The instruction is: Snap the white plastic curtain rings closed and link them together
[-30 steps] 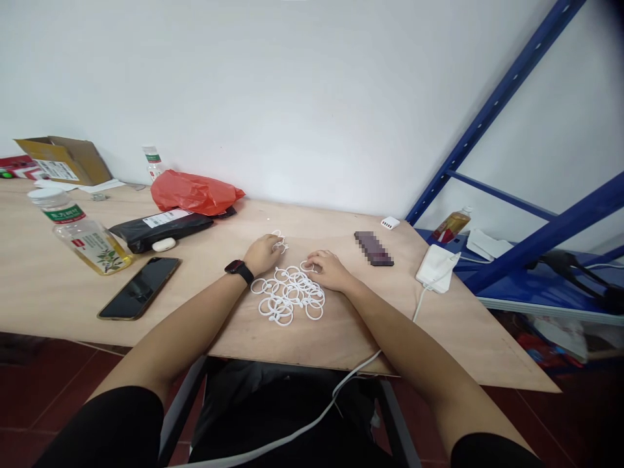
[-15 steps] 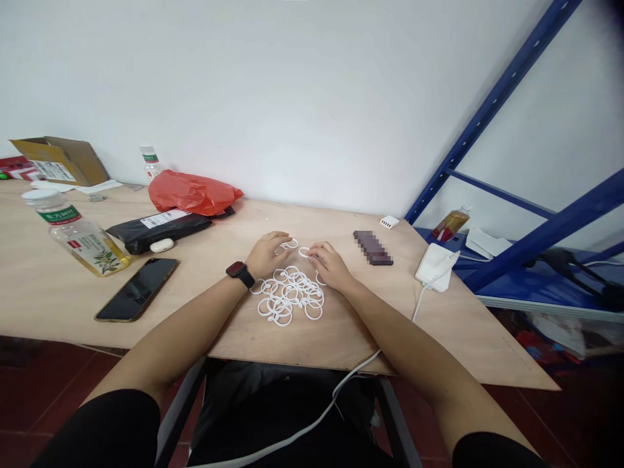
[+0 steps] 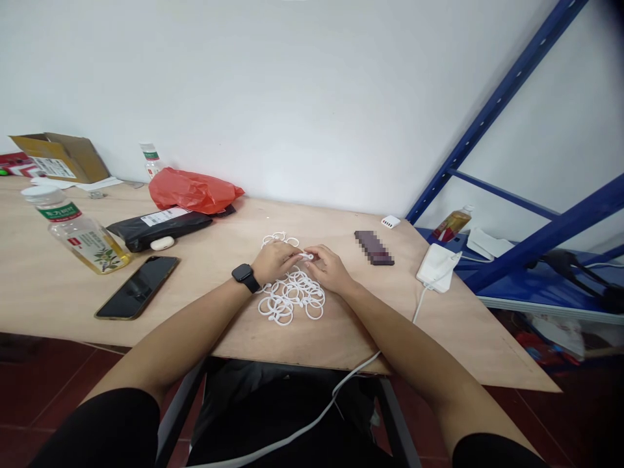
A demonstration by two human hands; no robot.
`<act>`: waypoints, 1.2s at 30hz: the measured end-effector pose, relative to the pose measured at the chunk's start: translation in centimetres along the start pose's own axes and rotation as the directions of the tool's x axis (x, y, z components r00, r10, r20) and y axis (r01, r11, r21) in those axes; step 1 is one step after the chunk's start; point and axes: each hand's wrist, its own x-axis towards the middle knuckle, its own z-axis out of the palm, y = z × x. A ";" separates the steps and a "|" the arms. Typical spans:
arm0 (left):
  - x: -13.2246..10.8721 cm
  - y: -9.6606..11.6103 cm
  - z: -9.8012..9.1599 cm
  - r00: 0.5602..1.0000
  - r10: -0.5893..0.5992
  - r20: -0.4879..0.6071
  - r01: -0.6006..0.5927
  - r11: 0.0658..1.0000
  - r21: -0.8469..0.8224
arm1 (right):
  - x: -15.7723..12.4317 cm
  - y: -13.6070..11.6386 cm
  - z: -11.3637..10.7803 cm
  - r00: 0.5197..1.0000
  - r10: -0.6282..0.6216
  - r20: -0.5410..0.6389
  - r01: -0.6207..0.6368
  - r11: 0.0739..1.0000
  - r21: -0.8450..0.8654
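A heap of several white plastic rings (image 3: 291,298) lies on the wooden table (image 3: 234,247) in front of me. My left hand (image 3: 274,261), with a black watch on its wrist, and my right hand (image 3: 329,266) meet just above the heap. Both pinch one white ring (image 3: 307,257) between their fingertips. A short chain of joined rings (image 3: 275,238) lies on the table just beyond my left hand.
A black phone (image 3: 138,286) and a tea bottle (image 3: 78,232) lie to the left. A black parcel (image 3: 156,225), a red plastic bag (image 3: 192,190) and a cardboard box (image 3: 58,156) sit further back. A white charger (image 3: 436,266) with cable and a blue rack (image 3: 511,214) stand to the right.
My right hand lifted a ring off the heap and moved left. My left hand came in to meet it, leaving the joined rings on the table behind.
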 end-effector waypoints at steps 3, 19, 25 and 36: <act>0.0 0.2 -0.2 1.000 -0.027 -0.001 0.027 1.000 -0.013 | 0.0 0.1 -0.1 0.997 0.072 0.008 -0.072 0.997 -0.034; 0.0 0.5 -0.1 0.998 -0.037 0.043 0.039 0.998 -0.041 | -0.1 -0.2 -0.6 0.990 0.125 0.060 -0.125 0.992 0.009; 0.0 0.7 -0.1 0.998 -0.007 0.066 0.010 0.999 -0.042 | -0.1 0.0 -0.7 0.985 0.141 0.097 -0.140 0.990 -0.018; -0.1 1.2 0.3 0.990 0.025 0.136 -0.015 0.998 -0.068 | -0.1 0.5 -0.6 0.988 0.138 0.074 -0.133 0.988 -0.074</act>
